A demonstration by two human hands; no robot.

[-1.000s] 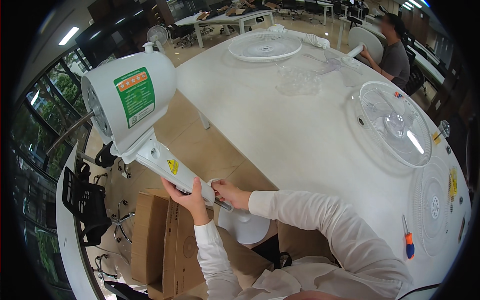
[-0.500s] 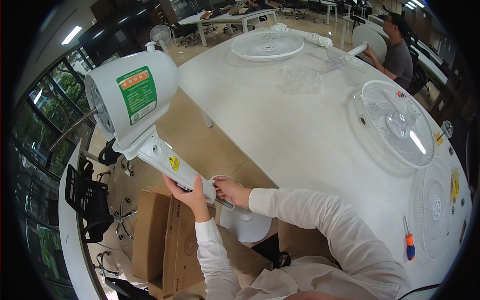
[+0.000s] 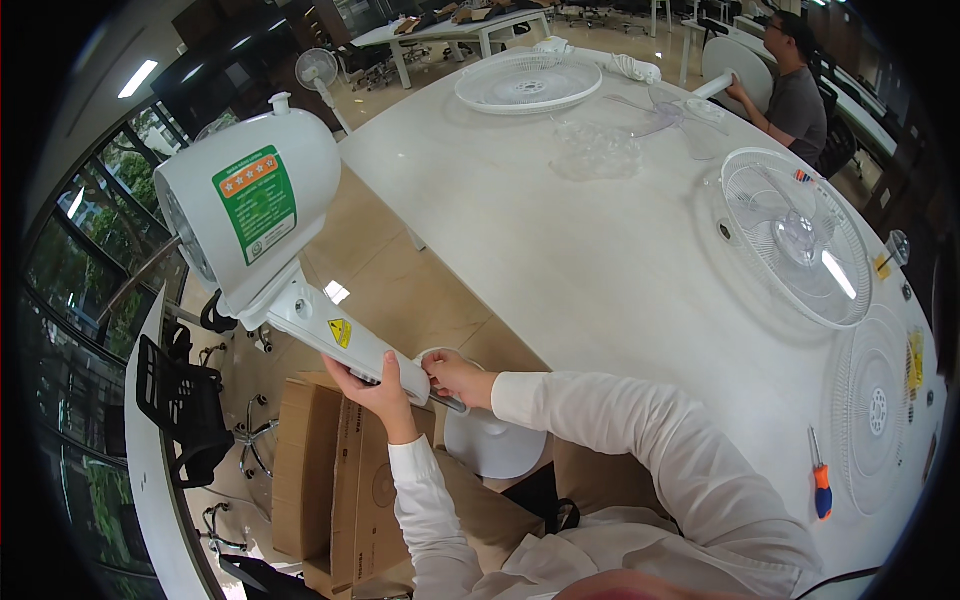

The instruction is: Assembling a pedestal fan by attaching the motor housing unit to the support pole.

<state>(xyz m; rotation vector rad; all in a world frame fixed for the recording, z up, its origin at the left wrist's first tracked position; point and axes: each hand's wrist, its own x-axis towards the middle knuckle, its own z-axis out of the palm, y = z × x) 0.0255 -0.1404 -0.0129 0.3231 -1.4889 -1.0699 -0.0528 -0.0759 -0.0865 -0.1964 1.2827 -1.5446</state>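
A white fan motor housing (image 3: 300,165), with a green label and a bare metal shaft, leans to the upper left on its white neck (image 3: 345,335). My left hand (image 3: 378,395) is wrapped round the lower part of this neck from beneath, thumb upward. At the neck's lower end, my right hand (image 3: 462,380) has its fingers pinched together beside the joint; what they hold is hidden. A short stretch of grey metal pole (image 3: 452,404) shows under the right hand. Below stands a round white fan base (image 3: 492,452), between my legs.
The white table (image 3: 480,230) bears a fan grille with clear blades (image 3: 795,240), another grille (image 3: 530,85), loose clear blades (image 3: 665,118), crumpled plastic (image 3: 597,150) and a screwdriver (image 3: 821,480). An open cardboard box (image 3: 345,480) stands at left. Across the table, a person (image 3: 800,100) holds a white base.
In the picture, the fan housing sits slightly farther left and lower. Both hands keep their places on the neck and at its lower joint.
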